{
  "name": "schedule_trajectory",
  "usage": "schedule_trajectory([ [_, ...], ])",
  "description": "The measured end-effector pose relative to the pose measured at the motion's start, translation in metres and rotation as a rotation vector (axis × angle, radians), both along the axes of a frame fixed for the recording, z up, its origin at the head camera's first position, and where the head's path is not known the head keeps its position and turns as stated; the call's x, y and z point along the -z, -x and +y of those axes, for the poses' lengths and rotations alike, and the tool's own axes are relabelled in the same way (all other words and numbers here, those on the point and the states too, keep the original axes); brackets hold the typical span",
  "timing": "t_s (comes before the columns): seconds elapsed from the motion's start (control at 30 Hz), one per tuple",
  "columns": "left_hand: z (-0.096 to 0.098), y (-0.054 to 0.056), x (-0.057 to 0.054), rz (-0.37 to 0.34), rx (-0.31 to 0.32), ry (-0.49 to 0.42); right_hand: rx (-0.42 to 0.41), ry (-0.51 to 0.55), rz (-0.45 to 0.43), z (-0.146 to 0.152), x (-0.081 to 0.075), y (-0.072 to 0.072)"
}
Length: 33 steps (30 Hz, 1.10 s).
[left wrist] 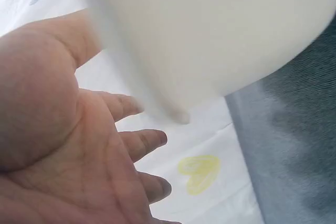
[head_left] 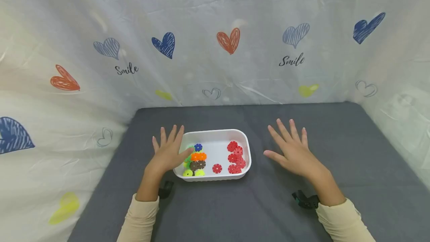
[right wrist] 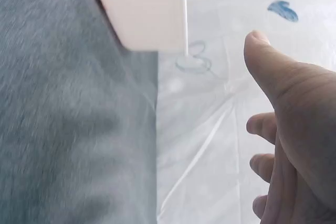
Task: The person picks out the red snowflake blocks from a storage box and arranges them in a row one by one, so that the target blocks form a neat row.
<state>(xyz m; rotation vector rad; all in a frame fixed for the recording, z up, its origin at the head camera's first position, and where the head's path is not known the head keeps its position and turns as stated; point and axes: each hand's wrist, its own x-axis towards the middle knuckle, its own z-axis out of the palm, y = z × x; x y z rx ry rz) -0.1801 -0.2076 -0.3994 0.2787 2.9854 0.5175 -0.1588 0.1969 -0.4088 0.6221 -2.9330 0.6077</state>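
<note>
A white tray (head_left: pixel 215 134) stands on the grey table, holding small notched plastic discs. Several red discs (head_left: pixel 232 158) gather at its right end, and a single red disc (head_left: pixel 217 168) lies a little left of them. At the left end are orange discs (head_left: pixel 198 156), brown discs (head_left: pixel 197 165), yellow discs (head_left: pixel 188 173), a blue disc (head_left: pixel 198 147) and some green ones partly behind the thumb. My left hand (head_left: pixel 168 155), fingers spread, is over the tray's left edge and grips nothing. To the right of the tray, my right hand (head_left: pixel 297 156) is spread, apart from it and holding nothing.
Grey cloth covers the table (head_left: pixel 235 208). A white curtain (head_left: pixel 201 74) printed with hearts hangs behind it and along both sides. Dark straps (head_left: pixel 305 199) sit at the wrists. The tray's white wall (left wrist: pixel 210 30) fills much of the left wrist view.
</note>
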Motion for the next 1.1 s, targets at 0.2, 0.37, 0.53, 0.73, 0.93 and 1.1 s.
schedule_trajectory([
  [0.2,0.001,0.006,0.009,-0.032,-0.017,-0.002,-0.09,-0.02,0.066,-0.023,-0.002,0.008],
  [0.37,0.006,0.009,0.014,-0.037,-0.024,-0.013,-0.189,-0.035,0.209,-0.045,-0.003,0.013],
  [0.53,0.01,0.011,0.018,-0.028,-0.023,-0.021,-0.274,-0.019,0.27,-0.067,-0.001,0.015],
  [0.73,0.015,0.011,0.022,-0.009,-0.035,-0.034,-0.352,-0.009,0.182,-0.093,0.007,0.018],
  [0.93,0.017,0.013,0.026,0.03,-0.037,-0.03,-0.39,-0.043,0.073,-0.117,0.013,0.023],
  [1.1,0.018,0.014,0.032,0.061,-0.038,0.001,-0.44,-0.087,0.055,-0.134,0.02,0.025],
])
